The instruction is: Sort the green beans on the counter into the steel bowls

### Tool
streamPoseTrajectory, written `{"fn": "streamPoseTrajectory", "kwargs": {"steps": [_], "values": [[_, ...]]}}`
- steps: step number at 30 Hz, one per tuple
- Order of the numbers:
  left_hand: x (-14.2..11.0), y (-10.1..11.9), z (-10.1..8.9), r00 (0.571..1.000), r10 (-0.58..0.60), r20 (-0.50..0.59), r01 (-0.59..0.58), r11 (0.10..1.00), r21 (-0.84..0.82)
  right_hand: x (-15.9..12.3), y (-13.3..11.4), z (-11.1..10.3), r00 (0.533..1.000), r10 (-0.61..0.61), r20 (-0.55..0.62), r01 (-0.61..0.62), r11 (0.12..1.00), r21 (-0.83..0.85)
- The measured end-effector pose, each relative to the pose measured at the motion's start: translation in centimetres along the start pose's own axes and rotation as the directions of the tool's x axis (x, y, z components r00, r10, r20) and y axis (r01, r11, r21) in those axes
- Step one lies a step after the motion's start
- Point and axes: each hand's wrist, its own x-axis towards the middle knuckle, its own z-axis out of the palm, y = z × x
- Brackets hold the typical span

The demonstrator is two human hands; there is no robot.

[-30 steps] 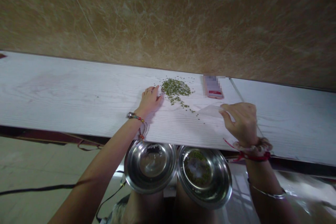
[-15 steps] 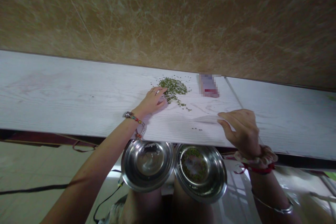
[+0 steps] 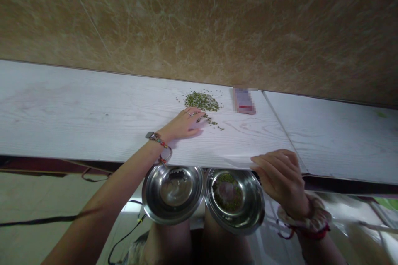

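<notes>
A pile of small green mung beans [image 3: 201,101] lies spread on the white wood-grain tabletop [image 3: 102,116]. My left hand [image 3: 185,124], fingers stretched out, touches the near side of the pile, where a short trail of beans runs off to the right. At the table's front edge, my right hand [image 3: 280,176] pinches a thin, pale, flat sheet [image 3: 238,160], faint against the white surface. Just below that hand, a steel bowl [image 3: 259,211] holds green beans around its bottom. Beside it on the left is a second steel bowl [image 3: 147,198], with only a shiny bottom visible.
A blurred-out phone-like object [image 3: 244,101] lies by the brown marbled wall [image 3: 199,25]. Both bowls rest on my lap. Black cables [image 3: 40,220] hang at the lower left. A seam crosses the tabletop on the right.
My right hand has moved down toward me with the pale sheet, to the table's edge above the bean bowl. My left hand has shifted slightly right and nearer me along the pile.
</notes>
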Motion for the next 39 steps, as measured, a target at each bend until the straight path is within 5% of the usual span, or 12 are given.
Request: {"fn": "streamPoseTrajectory", "kwargs": {"steps": [9, 24, 39], "values": [[-0.2, -0.1, 0.1, 0.999, -0.033, 0.022, 0.033, 0.999, -0.002, 0.9, -0.1, -1.0, 0.999, -0.022, -0.03, 0.021, 1.0, -0.019], [-0.1, -0.3, 0.5, 0.99, -0.137, 0.022, 0.138, 0.986, -0.092, 3.2, 4.7, 4.6, 0.995, 0.004, -0.096, -0.039, 0.932, -0.361], [-0.1, -0.3, 0.5, 0.987, -0.162, 0.008, 0.162, 0.978, -0.129, 3.4, 5.0, 4.9, 0.996, -0.011, -0.084, -0.022, 0.928, -0.373]]}}
